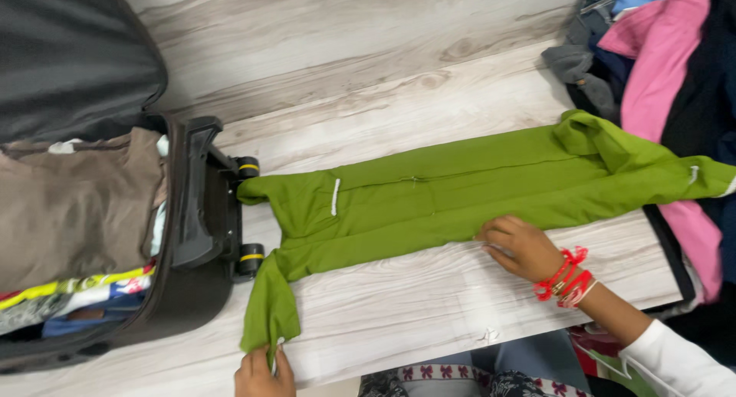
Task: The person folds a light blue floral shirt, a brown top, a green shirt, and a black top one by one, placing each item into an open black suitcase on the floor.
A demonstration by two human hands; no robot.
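- Far left: an open dark fabric suitcase with wheels (pixel 192 205) is lying on the pale wood-grain floor (pixel 345 52), packed with folded clothes, brown on top and yellow and blue layers showing at the edge.
- The long green knit garment (pixel 429 194) is lying flat on the floor, stretching from just beside the suitcase wheels across to the clothes heap at right, with one sleeve hanging down toward the lower edge of the view.
- It is looking soft, light and limp, likely to sag and crease wherever unsupported; hems, cuffs and folded edges seem the surest places to take hold.
- Left hand (pixel 264 374) is reaching in from the bottom edge, fingers (pixel 257 360) pinching shut on the sleeve's cuff end, knuckles up.
- Right hand (pixel 525 247), with red thread bangles (pixel 567 278) at the wrist and a white sleeve behind, is resting palm-down on the garment's near edge, fingers curled loosely and pressing rather than gripping.
- Far right: a loose heap of pink, black, blue and grey clothes (pixel 659 67) is lying under the garment's far end.
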